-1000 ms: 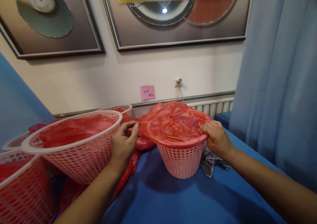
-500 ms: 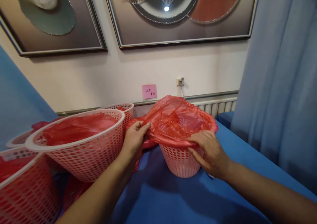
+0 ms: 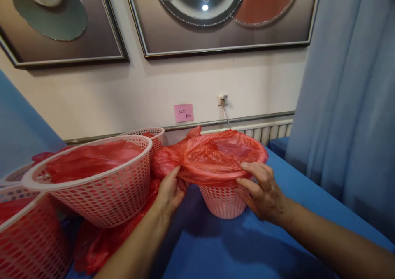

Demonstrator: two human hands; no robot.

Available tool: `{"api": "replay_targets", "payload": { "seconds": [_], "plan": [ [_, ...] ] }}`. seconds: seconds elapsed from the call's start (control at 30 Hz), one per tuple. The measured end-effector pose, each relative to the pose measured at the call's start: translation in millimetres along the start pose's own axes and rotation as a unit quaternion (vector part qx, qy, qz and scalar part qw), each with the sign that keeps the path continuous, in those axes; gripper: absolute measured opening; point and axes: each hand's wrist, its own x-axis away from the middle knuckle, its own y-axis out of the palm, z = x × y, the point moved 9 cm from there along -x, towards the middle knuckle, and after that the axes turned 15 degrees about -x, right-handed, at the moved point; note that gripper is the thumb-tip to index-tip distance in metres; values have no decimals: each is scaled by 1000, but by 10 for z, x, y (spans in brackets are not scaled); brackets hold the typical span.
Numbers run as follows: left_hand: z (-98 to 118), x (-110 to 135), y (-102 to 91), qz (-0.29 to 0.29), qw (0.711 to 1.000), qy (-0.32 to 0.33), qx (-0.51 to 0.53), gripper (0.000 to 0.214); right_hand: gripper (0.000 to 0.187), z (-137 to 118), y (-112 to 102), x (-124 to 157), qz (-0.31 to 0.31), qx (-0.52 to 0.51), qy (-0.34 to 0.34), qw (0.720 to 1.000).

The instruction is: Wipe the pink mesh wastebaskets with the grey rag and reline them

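Observation:
A small pink perforated basket (image 3: 222, 201) stands on the blue tablecloth (image 3: 234, 246) in the middle. A red plastic bag (image 3: 212, 157) is stretched over its rim. My left hand (image 3: 170, 190) is closed on the bag's loose edge at the basket's left side, fingers curled under the plastic. My right hand (image 3: 263, 190) rests against the front right of the rim, fingers pressing the bag's edge down over the basket wall.
A larger pink basket (image 3: 92, 184) lined with red plastic tilts at the left, another basket (image 3: 27, 233) at the bottom left and a third (image 3: 151, 136) behind. Loose red plastic (image 3: 101, 238) lies beneath. A blue curtain (image 3: 348, 98) hangs at the right; framed pictures are on the wall.
My right hand slid from the basket's right side round to its front. My left hand dropped lower on the bag's left edge. The bag now sits flatter over the rim.

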Motion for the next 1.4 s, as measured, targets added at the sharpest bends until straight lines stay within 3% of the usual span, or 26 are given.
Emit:
{"api": "replay_targets", "payload": {
  "seconds": [0.1,0.2,0.37,0.5,0.6,0.73,0.83,1.0,1.13,1.27,1.4],
  "plan": [
    [34,-33,8,-15,1000,-9,15,24,30,-27,-18,-14,18,57,-26,998],
    [6,-71,-34,-13,1000,-9,9,23,21,-3,-12,-25,14,51,-29,998],
    [-77,-115,-114,-1,1000,-8,-25,19,19,83,-45,185,37,41,26,998],
    [-9,-176,-163,13,995,47,-82,10,22,70,-69,282,9,19,84,996],
    [204,-207,-194,52,979,149,-127,32,45,-76,-166,72,29,-42,91,995],
    [649,-58,-40,97,888,350,-283,60,55,-161,92,-328,-46,-83,106,990],
    [765,25,112,66,859,380,-337,54,44,29,272,-395,-66,-94,121,986],
    [780,107,80,59,900,338,-267,44,28,702,109,-92,2,-173,156,972],
    [654,102,164,28,918,302,-254,40,34,984,-155,57,46,-113,210,970],
    [593,120,247,8,919,309,-246,37,45,608,-240,-145,60,-88,196,975],
    [599,147,232,16,928,307,-213,34,36,64,115,-393,-36,-109,136,984]
  ]
}}
